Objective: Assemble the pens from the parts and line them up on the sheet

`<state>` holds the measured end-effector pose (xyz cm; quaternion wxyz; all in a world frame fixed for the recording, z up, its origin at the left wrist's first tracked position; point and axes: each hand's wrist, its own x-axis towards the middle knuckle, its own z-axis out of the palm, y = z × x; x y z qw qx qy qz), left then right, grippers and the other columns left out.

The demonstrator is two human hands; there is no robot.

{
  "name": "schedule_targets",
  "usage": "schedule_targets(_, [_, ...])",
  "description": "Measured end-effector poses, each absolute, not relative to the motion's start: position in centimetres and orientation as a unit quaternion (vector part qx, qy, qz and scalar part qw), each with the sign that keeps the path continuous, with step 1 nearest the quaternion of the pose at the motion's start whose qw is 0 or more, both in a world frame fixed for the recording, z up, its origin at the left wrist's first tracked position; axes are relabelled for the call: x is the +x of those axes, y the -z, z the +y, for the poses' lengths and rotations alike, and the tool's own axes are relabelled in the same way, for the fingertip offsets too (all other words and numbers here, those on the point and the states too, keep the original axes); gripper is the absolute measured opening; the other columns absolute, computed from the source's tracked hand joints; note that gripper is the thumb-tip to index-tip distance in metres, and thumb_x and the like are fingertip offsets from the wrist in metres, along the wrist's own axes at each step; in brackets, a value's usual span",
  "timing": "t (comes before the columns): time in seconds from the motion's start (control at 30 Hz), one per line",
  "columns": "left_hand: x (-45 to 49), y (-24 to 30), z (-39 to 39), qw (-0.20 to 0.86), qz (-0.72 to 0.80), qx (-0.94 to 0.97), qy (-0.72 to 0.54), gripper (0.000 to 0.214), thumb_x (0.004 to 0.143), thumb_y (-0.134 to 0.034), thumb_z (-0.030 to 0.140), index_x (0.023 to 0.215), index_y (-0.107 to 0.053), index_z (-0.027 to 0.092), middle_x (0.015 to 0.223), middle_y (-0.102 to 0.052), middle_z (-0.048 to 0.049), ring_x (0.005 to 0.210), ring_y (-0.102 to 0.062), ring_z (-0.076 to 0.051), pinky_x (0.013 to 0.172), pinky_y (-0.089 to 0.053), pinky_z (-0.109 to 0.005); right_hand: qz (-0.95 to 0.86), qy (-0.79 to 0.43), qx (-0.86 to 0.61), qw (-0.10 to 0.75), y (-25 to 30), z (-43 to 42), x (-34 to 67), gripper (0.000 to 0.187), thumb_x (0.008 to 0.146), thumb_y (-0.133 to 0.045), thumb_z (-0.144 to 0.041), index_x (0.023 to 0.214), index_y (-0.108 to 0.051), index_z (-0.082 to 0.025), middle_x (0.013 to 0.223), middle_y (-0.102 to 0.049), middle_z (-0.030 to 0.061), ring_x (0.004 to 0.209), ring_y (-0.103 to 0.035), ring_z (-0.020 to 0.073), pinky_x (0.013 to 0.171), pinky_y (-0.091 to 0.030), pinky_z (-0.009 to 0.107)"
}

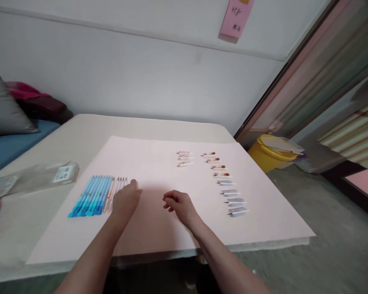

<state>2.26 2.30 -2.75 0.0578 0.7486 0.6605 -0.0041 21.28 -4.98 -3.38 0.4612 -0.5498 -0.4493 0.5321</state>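
Observation:
My left hand point(126, 199) is over the right end of a row of pale pens with pinkish barrels point(111, 194), covering part of them. Its fingers look curled, and whatever is under them is hidden. Directly left of these pens, several blue pens point(90, 196) lie side by side, shading to darker blue at the near end. My right hand point(181, 207) hovers over the pink sheet point(159, 232), with fingers bent inward and fingertips close together; nothing shows in it.
Pen refills with small printed pieces lie in a right column, brown-ended ones point(218, 167) above greyish ones point(234, 201). Three more refills point(184, 157) lie to their left. A clear plastic bag point(38, 175) is at the table's left; a yellow bin point(271, 153) stands beyond the right edge.

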Motion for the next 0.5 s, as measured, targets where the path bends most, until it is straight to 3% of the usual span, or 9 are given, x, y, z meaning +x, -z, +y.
schedule_targets(0.3, [6.3, 0.6, 0.9, 0.194, 0.629, 0.753, 0.006, 0.027, 0.088, -0.041, 0.039, 0.103, -0.052, 0.021, 0.091, -0.068, -0.0089, 0.087, -0.063, -0.024, 0.068, -0.041, -0.032, -0.531, -0.396, -0.615, 0.427, 5.6, -3.4, 22.7, 0.019, 0.078, -0.051, -0.025, 0.086, -0.067, -0.019, 0.073, -0.066, 0.0018, 0.067, -0.063, 0.0155, 0.062, -0.047, 0.027])
schedule_targets(0.5, [6.6, 0.8, 0.2, 0.205, 0.598, 0.775, -0.008, 0.021, 0.088, -0.042, 0.033, 0.101, -0.051, 0.019, 0.093, -0.067, -0.0096, 0.089, -0.063, -0.023, 0.07, -0.042, -0.031, -0.56, -0.226, -0.684, 0.409, 6.6, -2.1, 25.1, 0.023, 0.078, -0.051, -0.029, 0.094, -0.066, -0.021, 0.093, -0.069, 0.0056, 0.082, -0.062, 0.0191, 0.078, -0.047, 0.033])
